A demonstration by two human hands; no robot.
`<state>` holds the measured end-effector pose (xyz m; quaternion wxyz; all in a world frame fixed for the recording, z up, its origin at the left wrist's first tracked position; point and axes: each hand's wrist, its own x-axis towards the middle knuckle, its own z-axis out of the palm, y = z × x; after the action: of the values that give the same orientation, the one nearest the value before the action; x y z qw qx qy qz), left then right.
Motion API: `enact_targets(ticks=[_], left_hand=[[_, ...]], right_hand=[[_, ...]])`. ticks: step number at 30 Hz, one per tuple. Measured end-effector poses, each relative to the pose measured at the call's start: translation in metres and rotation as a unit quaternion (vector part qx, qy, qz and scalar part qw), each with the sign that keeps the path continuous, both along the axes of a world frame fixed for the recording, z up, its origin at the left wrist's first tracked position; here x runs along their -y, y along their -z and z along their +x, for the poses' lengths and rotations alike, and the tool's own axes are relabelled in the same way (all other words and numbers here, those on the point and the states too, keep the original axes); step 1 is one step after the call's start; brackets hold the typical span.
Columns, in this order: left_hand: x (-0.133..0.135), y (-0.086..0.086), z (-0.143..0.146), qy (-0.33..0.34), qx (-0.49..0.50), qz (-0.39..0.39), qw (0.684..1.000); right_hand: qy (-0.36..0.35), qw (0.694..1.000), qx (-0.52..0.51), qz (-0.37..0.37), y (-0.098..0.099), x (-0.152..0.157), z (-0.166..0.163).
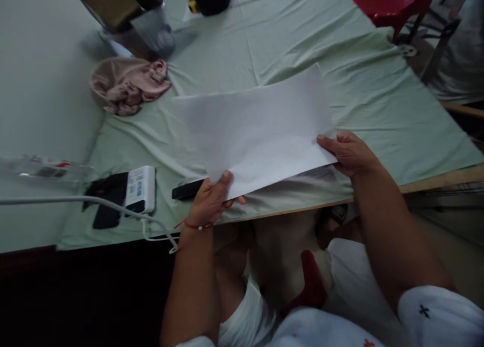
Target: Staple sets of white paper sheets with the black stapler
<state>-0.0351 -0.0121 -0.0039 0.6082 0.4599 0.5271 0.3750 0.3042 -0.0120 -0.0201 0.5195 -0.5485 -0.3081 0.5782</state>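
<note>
Here, left hand [209, 199] and right hand [352, 154] pinching paper [260, 130], black object [186, 189] part-covered, pink cloth [139, 87] beyond

My paper [264, 130] white; my bracelet [192, 226] red, bead [200, 228] white; my sleeve [449, 311] white, dark cross-shaped motif [424, 311]. I see tablecloth [287, 39] pale green, cloth [130, 87] dusty pink, chair [397, 1] red.

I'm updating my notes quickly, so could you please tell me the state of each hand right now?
Left hand: closed, holding the white paper near its near-left corner.
Right hand: closed, holding the same paper at its near-right corner.
</note>
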Motion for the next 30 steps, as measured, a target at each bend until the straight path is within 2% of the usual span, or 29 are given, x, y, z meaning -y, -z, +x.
enact_targets(ticks=[6,12,18,21,24,27,30], left_hand=[[-0.003,-0.004,0.002,-0.040,0.020,-0.005,0.999],[-0.013,-0.002,0.000,-0.008,0.040,0.010,0.999],[-0.014,0.001,0.002,-0.046,0.035,0.042,0.997],[-0.010,0.001,0.005,-0.089,0.025,0.080,0.992],[-0.006,0.000,0.005,-0.158,0.000,0.150,0.976],[-0.006,-0.003,0.001,-0.272,-0.029,0.225,0.935],[-0.012,-0.004,-0.007,-0.376,-0.078,0.262,0.886]], right_hand=[[-0.070,0.996,-0.013,-0.044,0.002,0.006,0.002],[0.027,0.998,-0.001,-0.049,-0.005,0.000,-0.002],[0.054,0.996,0.023,-0.068,-0.011,-0.003,-0.002],[0.056,0.996,0.029,-0.067,-0.013,-0.003,-0.002],[0.069,0.995,0.036,-0.066,-0.016,-0.003,-0.002],[0.081,0.993,0.046,-0.075,-0.019,-0.002,-0.003],[0.050,0.993,0.052,-0.089,-0.017,-0.001,-0.008]])
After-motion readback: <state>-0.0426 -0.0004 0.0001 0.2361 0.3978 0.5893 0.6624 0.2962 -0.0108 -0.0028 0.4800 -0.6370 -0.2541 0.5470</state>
